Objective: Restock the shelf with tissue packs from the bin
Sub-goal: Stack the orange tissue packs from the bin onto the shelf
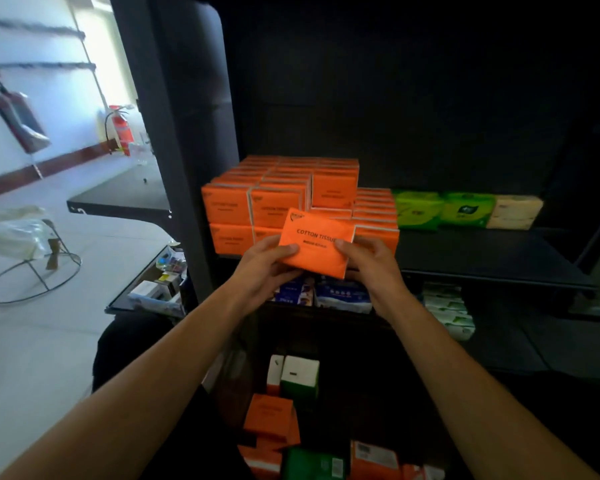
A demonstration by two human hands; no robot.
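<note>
Black metal shelving [482,258] fills the view. At the left of its middle shelf stands a tall block of stacked orange tissue packs [278,188]. Lower down, near the person's body, a dark bin [368,403] holds loose orange and green packs [271,414] lying at mixed angles. Right of the block, two green packs [440,209] and a cream pack [515,213] stand in a row. Blue packs [340,294] sit on the shelf beneath. Both hands grasp one orange pack [316,244] marked COTTON TISSUE, tilted in the air just in front of the block. The left hand [264,268] pinches its lower left corner, and the right hand [371,261] grips its right edge.
</note>
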